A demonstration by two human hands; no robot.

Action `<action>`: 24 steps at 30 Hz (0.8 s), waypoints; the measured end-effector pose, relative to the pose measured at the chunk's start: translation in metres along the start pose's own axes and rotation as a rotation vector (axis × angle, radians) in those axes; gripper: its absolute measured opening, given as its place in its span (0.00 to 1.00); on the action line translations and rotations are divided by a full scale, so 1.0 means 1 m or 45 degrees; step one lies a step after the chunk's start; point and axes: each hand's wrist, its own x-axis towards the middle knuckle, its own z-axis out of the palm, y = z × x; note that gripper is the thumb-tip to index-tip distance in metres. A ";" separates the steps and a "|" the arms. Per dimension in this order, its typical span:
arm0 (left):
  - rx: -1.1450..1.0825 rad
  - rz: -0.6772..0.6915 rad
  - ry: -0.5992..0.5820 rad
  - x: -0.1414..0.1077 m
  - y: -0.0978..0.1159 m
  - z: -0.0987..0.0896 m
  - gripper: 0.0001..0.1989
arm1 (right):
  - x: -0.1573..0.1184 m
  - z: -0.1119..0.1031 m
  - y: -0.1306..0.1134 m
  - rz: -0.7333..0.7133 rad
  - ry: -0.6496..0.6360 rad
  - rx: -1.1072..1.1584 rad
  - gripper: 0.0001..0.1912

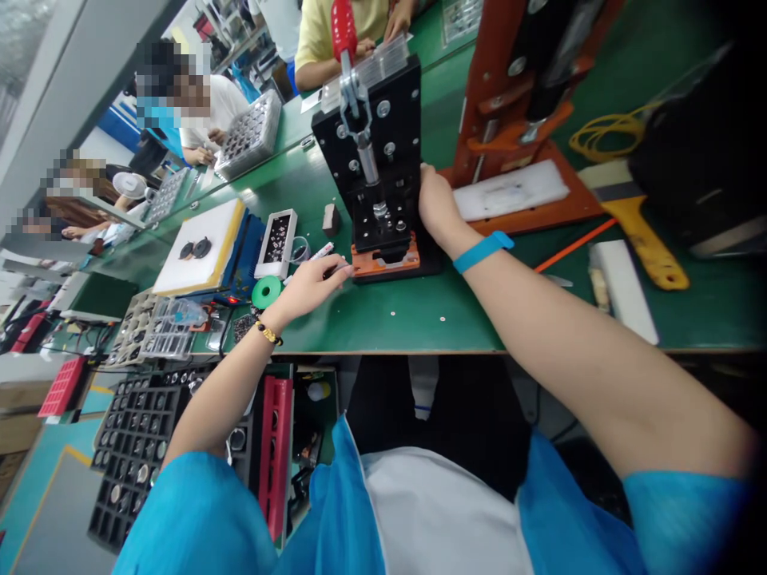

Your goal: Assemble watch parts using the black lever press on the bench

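Observation:
A black toggle press (383,176) with a red handle (343,32) stands upright on the green bench. Low on it sits an orange fixture plate (387,262) under the black pressing block. My left hand (308,287) is at the left corner of this plate, its fingers bent and drawn together at the tips; whatever they pinch is too small to make out. Against the right side of the press rests my right hand (440,206), its fingers hidden behind the frame.
An orange-brown press (509,152) with a white pad stands at right, near a yellow-handled scraper (656,239). Leftward are a green spool (267,292), a parts tray (276,243) and a blue box (243,255) bearing a white pad. Co-workers sit across the bench.

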 end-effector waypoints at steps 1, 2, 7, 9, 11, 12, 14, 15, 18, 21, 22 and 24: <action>0.015 0.002 0.044 0.004 -0.001 0.002 0.18 | 0.001 0.001 0.002 0.013 -0.025 0.041 0.36; 0.032 -0.004 0.096 0.007 -0.001 0.004 0.18 | 0.001 0.002 0.001 0.036 -0.050 0.081 0.34; 0.108 0.004 0.342 0.027 0.002 0.016 0.18 | -0.010 -0.006 -0.031 0.206 -0.059 0.106 0.25; 0.093 0.081 0.379 0.032 0.004 0.019 0.17 | -0.018 -0.011 -0.045 0.190 -0.071 0.060 0.22; 0.069 0.152 0.416 0.036 0.000 0.020 0.18 | -0.023 -0.014 -0.052 0.164 -0.063 0.014 0.19; 0.056 0.188 0.431 0.039 -0.003 0.020 0.18 | -0.023 -0.015 -0.053 0.154 -0.058 -0.002 0.19; 0.018 0.221 0.467 0.047 -0.014 0.020 0.19 | -0.023 -0.017 -0.052 0.158 -0.036 -0.014 0.21; -0.067 0.151 0.515 0.051 -0.019 0.020 0.20 | -0.022 -0.017 -0.051 0.160 -0.027 -0.010 0.21; -0.434 -0.071 0.681 0.068 -0.025 0.021 0.24 | -0.022 -0.016 -0.048 0.172 -0.007 0.023 0.22; -0.848 -0.148 0.865 0.088 -0.016 0.026 0.22 | -0.023 -0.014 -0.044 0.180 0.006 0.068 0.22; -0.950 -0.146 0.902 0.095 -0.011 0.028 0.22 | -0.023 -0.013 -0.041 0.182 0.011 0.082 0.22; -1.083 -0.159 0.933 0.105 -0.006 0.036 0.21 | -0.023 -0.012 -0.037 0.188 0.016 0.103 0.22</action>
